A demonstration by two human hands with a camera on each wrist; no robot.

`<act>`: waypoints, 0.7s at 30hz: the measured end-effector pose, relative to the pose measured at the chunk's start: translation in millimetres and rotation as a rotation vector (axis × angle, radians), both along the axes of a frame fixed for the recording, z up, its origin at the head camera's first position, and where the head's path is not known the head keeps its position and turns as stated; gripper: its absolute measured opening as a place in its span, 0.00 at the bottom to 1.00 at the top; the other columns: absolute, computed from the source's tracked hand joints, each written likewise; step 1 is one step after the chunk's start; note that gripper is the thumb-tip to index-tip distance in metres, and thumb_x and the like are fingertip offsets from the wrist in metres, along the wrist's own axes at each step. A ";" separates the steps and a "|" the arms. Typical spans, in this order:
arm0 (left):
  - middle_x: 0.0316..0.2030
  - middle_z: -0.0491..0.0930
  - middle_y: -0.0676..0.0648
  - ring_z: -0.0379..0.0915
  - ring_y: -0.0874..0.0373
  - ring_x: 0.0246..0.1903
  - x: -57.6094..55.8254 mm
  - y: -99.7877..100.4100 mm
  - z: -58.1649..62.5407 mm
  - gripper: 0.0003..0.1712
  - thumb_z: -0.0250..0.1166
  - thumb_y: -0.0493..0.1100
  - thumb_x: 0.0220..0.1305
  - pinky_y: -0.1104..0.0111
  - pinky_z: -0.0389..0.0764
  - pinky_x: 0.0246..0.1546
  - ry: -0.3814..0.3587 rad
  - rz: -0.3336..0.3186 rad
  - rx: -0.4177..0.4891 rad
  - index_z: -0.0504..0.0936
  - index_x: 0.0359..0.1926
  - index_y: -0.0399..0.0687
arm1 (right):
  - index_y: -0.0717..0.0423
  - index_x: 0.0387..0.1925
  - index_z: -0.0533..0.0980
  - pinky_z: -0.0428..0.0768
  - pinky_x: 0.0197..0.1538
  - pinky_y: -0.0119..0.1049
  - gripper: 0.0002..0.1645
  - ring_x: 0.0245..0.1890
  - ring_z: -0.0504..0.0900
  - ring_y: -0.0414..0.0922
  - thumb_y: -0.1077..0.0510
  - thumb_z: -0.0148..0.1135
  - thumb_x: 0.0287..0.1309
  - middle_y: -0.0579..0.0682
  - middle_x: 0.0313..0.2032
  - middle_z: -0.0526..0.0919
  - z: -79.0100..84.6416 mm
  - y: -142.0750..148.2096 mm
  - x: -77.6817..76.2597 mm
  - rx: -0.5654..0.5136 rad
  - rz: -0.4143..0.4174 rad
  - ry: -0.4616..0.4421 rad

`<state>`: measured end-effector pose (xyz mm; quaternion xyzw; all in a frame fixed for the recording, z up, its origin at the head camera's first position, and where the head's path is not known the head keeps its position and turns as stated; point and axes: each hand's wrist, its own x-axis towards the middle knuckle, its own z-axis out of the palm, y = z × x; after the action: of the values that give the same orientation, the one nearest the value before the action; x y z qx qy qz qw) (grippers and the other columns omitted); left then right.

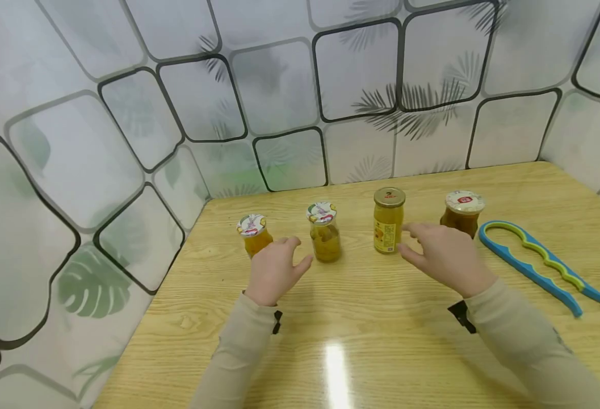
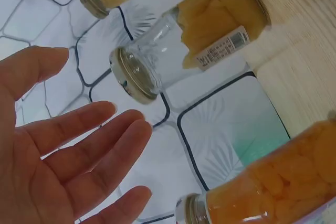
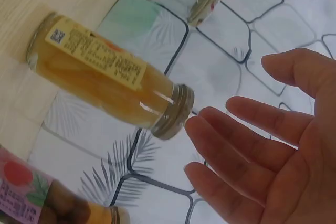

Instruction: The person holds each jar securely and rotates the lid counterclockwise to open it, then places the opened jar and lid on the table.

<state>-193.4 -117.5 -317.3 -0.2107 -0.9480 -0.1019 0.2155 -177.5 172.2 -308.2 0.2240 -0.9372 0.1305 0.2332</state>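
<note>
Four glass jars stand in a row on the wooden table. Leftmost is a jar of orange fruit with a patterned lid; my left hand hovers before it, fingers relaxed and holding nothing. Beside it stands a jar of yellowish fruit pieces, apart from my left fingertips. A taller gold-lidded jar with a yellow label comes third. My right hand is near it, fingers loosely spread, with nothing held. Partly hidden behind that hand is a dark jar with a white lid.
A blue and green jar opener with wavy inner edges lies at the right of the table. Patterned white walls rise behind the table and along its left side.
</note>
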 end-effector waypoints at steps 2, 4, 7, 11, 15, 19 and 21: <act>0.28 0.79 0.45 0.62 0.62 0.13 -1.8 -3.5 0.3 0.18 0.62 0.52 0.55 0.73 0.62 0.11 0.037 0.004 0.016 0.78 0.38 0.41 | 0.63 0.43 0.75 0.66 0.15 0.32 0.21 0.21 0.76 0.44 0.50 0.58 0.54 0.56 0.30 0.81 2.7 4.5 -0.5 -0.011 -0.020 -0.011; 0.28 0.79 0.44 0.65 0.60 0.15 -3.7 -7.4 0.7 0.18 0.62 0.51 0.55 0.72 0.65 0.13 0.080 0.013 0.036 0.78 0.37 0.40 | 0.62 0.45 0.75 0.65 0.15 0.32 0.22 0.20 0.76 0.43 0.50 0.57 0.54 0.56 0.30 0.81 5.8 8.9 -0.7 -0.024 -0.037 -0.028; 0.29 0.78 0.43 0.68 0.57 0.17 -7.3 -14.2 1.2 0.18 0.63 0.49 0.54 0.70 0.68 0.14 0.135 0.038 0.084 0.78 0.37 0.38 | 0.63 0.46 0.74 0.65 0.15 0.33 0.22 0.20 0.75 0.42 0.50 0.57 0.55 0.55 0.29 0.80 11.2 16.0 -1.3 -0.036 -0.059 -0.047; 0.33 0.77 0.40 0.73 0.51 0.26 -15.1 -23.8 1.0 0.19 0.64 0.47 0.54 0.65 0.74 0.19 0.193 0.082 0.178 0.76 0.40 0.35 | 0.64 0.47 0.73 0.65 0.16 0.35 0.23 0.19 0.72 0.42 0.51 0.57 0.55 0.52 0.25 0.78 18.8 26.7 -2.1 -0.060 -0.096 -0.068; 0.42 0.75 0.36 0.72 0.44 0.40 -23.6 -34.3 -0.7 0.23 0.65 0.45 0.52 0.59 0.77 0.33 0.235 0.128 0.276 0.74 0.44 0.33 | 0.64 0.48 0.72 0.69 0.19 0.39 0.23 0.23 0.75 0.48 0.51 0.57 0.55 0.56 0.29 0.79 25.4 39.8 -1.3 -0.092 -0.136 -0.078; 0.50 0.69 0.33 0.65 0.41 0.51 -30.3 -43.8 -2.2 0.31 0.66 0.45 0.52 0.58 0.72 0.48 0.157 0.182 0.384 0.68 0.52 0.29 | 0.63 0.50 0.71 0.71 0.21 0.40 0.24 0.30 0.78 0.53 0.51 0.56 0.56 0.61 0.34 0.80 30.7 55.1 0.5 -0.125 -0.192 -0.100; 0.55 0.64 0.31 0.59 0.41 0.56 -33.3 -47.8 -2.9 0.37 0.66 0.46 0.52 0.57 0.66 0.55 0.074 0.211 0.437 0.63 0.57 0.29 | 0.61 0.51 0.71 0.71 0.22 0.42 0.25 0.32 0.78 0.55 0.49 0.53 0.58 0.62 0.36 0.80 32.5 63.2 1.3 -0.141 -0.230 -0.115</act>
<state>-226.6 -165.3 -320.3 -0.0624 -0.9117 -0.2740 0.2998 -176.2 235.4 -275.7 0.0903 -0.9570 0.1813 0.2076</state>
